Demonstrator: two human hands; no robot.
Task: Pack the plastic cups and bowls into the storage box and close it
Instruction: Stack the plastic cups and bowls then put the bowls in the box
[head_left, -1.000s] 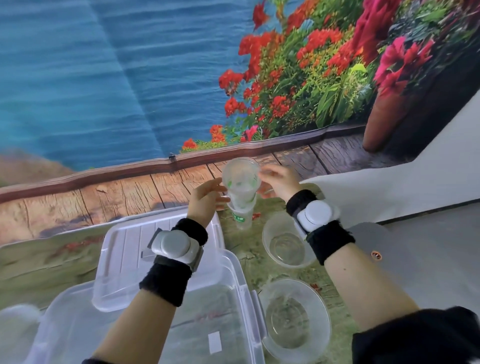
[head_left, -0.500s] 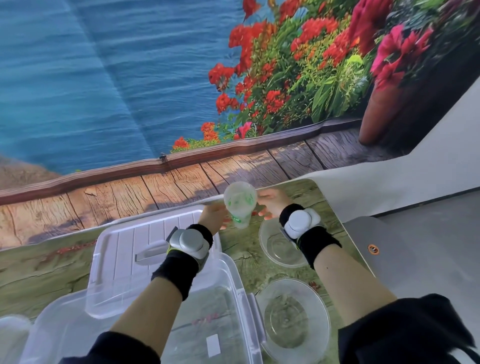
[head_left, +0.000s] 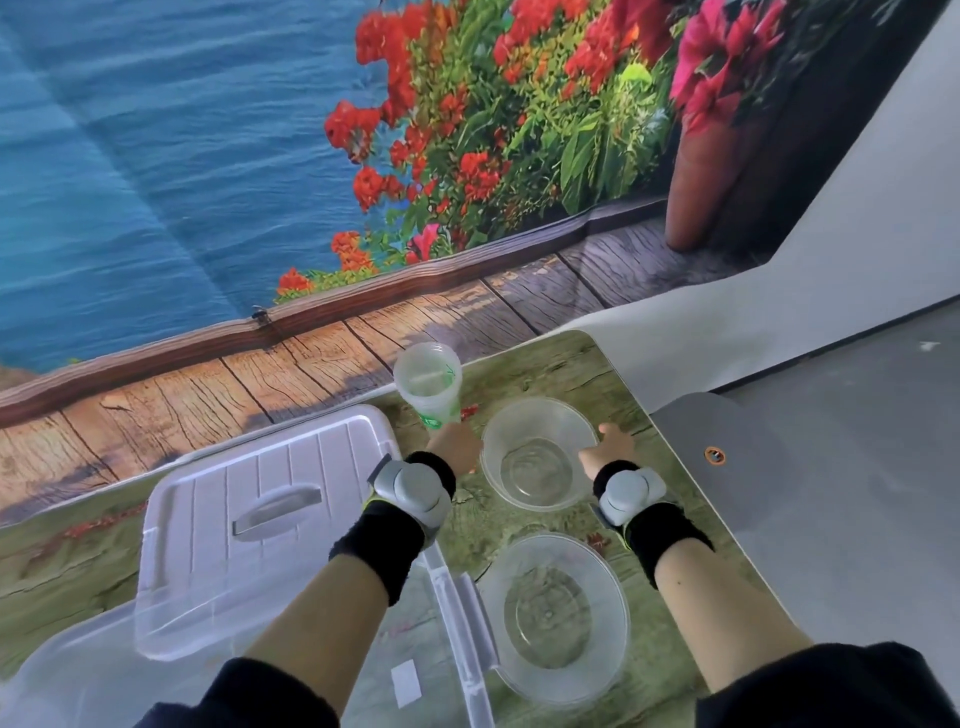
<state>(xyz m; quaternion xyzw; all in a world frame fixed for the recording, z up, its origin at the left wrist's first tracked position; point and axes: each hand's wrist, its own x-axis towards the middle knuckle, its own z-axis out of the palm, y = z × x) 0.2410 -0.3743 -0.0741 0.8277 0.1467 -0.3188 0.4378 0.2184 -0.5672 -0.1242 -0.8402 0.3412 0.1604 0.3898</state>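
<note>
My left hand (head_left: 453, 446) grips the base of a stack of clear plastic cups (head_left: 429, 384) with green print, held upright above the table just beyond the box lid. My right hand (head_left: 609, 448) rests at the right rim of the far clear bowl (head_left: 537, 451); whether it grips the rim I cannot tell. A second clear bowl (head_left: 558, 618) sits nearer to me, below the first. The clear storage box (head_left: 457, 613) stands open at the lower left, nothing visible in it, with its lid (head_left: 249, 525) lying across its far side.
The table (head_left: 571, 374) has a wood-and-flower print and ends at a rounded right edge. A grey surface (head_left: 779, 493) and floor lie to the right. A printed sea-and-flowers backdrop (head_left: 208, 156) rises behind the table.
My right hand has let go of the cups and dropped to the far bowl's right rim. My left hand now holds the cup stack alone. The view has tilted down.
</note>
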